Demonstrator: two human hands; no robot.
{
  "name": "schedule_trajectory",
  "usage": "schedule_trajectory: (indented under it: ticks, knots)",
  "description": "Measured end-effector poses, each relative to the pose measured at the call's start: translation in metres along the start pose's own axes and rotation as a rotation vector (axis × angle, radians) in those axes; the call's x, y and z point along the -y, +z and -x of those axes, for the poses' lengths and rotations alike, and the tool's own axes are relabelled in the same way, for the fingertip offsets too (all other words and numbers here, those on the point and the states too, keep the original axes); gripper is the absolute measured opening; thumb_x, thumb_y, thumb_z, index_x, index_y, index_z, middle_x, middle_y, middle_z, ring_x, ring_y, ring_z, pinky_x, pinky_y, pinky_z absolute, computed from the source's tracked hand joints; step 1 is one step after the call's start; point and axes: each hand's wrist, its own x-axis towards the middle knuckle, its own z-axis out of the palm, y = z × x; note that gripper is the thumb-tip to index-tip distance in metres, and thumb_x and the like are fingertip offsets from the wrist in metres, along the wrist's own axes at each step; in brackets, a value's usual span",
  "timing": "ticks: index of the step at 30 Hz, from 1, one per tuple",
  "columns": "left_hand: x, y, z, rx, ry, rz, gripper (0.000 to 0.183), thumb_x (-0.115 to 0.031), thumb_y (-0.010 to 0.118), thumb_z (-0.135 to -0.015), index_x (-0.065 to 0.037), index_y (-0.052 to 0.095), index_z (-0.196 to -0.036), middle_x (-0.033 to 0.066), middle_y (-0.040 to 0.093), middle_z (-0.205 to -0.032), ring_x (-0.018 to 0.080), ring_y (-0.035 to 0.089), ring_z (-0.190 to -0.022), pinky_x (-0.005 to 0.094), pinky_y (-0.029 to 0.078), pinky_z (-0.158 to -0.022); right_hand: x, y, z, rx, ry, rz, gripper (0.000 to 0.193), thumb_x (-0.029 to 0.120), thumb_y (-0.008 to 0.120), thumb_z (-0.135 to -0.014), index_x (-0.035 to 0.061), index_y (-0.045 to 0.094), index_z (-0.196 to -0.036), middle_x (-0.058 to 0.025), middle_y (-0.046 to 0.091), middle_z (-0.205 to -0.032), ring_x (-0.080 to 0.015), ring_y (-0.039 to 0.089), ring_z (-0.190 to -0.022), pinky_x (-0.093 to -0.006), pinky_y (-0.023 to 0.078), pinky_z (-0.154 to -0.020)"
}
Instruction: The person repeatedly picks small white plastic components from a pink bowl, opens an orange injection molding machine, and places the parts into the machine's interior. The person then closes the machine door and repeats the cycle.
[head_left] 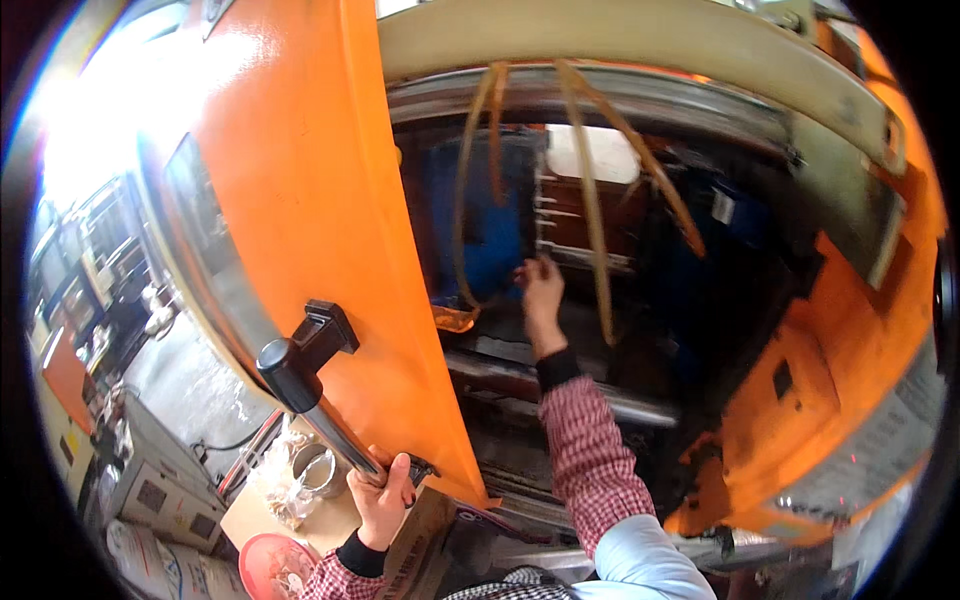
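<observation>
My left hand [380, 498] is wrapped round the lower end of a metal bar handle [335, 435] with black end mounts. That handle is fixed to a tall orange sliding door [300, 190]. Deep inside the machine opening, my right hand [541, 298] has its fingers pinched together beside the face of a blue mould block [490, 215]. A row of small pale prongs [546, 212] sticks out from the block's edge just above my fingertips. Whether the fingers hold anything is too blurred to tell. Yellowish hoses [590, 190] hang down on both sides of that hand.
A thick metal rod [600, 95] crosses the top of the opening, and a lower rod [630, 405] runs beneath my right forearm. Orange machine housing [790, 400] stands to the right. At lower left are a red basin [270, 562], a cardboard box and a grey cabinet [165, 500].
</observation>
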Motion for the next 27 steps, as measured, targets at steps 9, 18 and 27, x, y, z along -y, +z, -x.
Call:
schedule_trajectory:
  ticks: [9, 18, 27]
  knots:
    - [0.006, -0.037, -0.031, -0.133, -0.009, -0.162, 0.028, -0.013, 0.058, -0.088, -0.006, 0.041, -0.068, 0.0011, 0.043, -0.046, 0.0084, 0.040, -0.035, 0.0222, 0.035, -0.036, -0.054, -0.017, -0.184, -0.359, 0.031, -0.027, 0.033, 0.025, 0.048, -0.095, -0.0015, 0.051, -0.115, -0.0091, 0.062, -0.092, -0.0178, 0.059, -0.082, -0.0323, 0.045, -0.068]
    - [0.017, -0.049, -0.036, -0.194, -0.032, -0.147, 0.026, -0.009, 0.059, -0.088, -0.005, 0.041, -0.069, 0.0004, 0.041, -0.046, 0.0086, 0.040, -0.034, 0.0226, 0.034, -0.036, -0.071, -0.039, -0.201, -0.451, -0.051, 0.073, 0.037, 0.031, 0.056, -0.091, -0.0028, 0.060, -0.106, -0.0119, 0.065, -0.087, -0.0174, 0.058, -0.067, -0.0328, 0.047, -0.058]
    - [0.020, -0.048, -0.033, -0.238, -0.214, -0.378, 0.017, -0.012, 0.067, -0.082, -0.001, 0.055, -0.087, 0.0005, 0.051, -0.058, 0.0087, 0.051, -0.050, 0.0232, 0.039, -0.044, 0.030, -0.026, -0.057, -0.663, -0.663, 0.695, 0.030, 0.020, 0.054, -0.091, -0.0075, 0.060, -0.101, -0.0187, 0.065, -0.099, -0.0250, 0.062, -0.074, -0.0326, 0.049, -0.067]
